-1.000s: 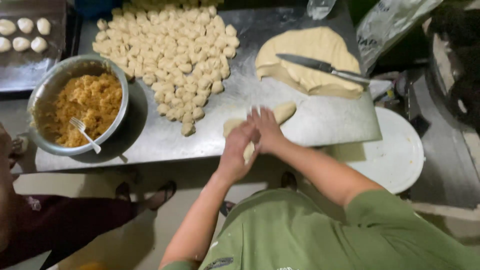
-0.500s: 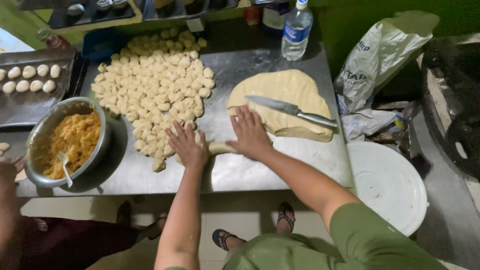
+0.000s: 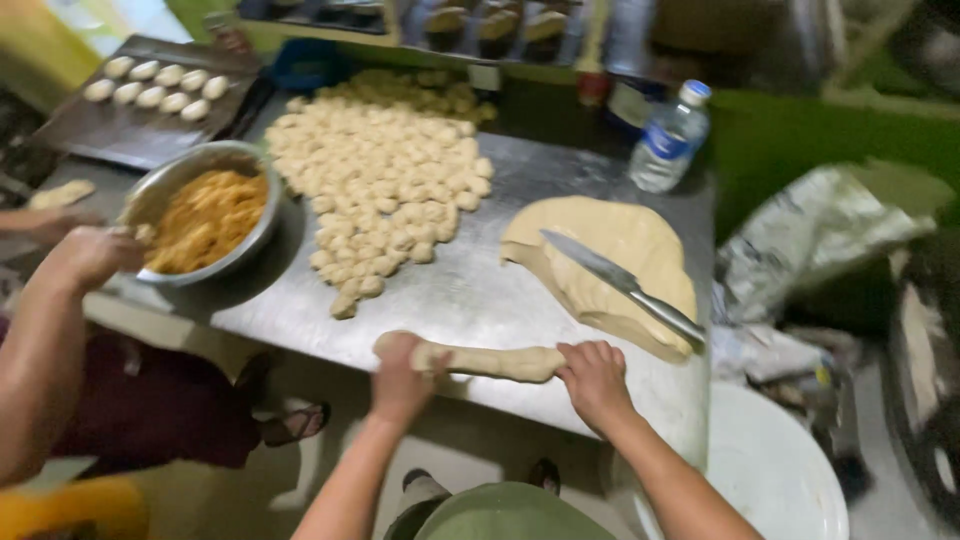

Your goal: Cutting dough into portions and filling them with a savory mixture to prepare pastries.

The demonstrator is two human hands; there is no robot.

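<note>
On the brushed steel tabletop (image 3: pixel 470 300), our left hand (image 3: pixel 400 375) and right hand (image 3: pixel 595 380) lie palm-down on one soft dough rope (image 3: pixel 490 362) at the near edge. Beyond it: one knife (image 3: pixel 620 285) on one flat dough sheet (image 3: pixel 610 255), one heap of small dough pieces (image 3: pixel 385 190), one metal bowl (image 3: pixel 165 185).

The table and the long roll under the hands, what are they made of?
The table looks like metal, probably steel: grey, smooth, with a dull shine. The roll looks like soft raw dough: pale, matte, slightly lumpy, pressed under the left hand and right hand.
</note>
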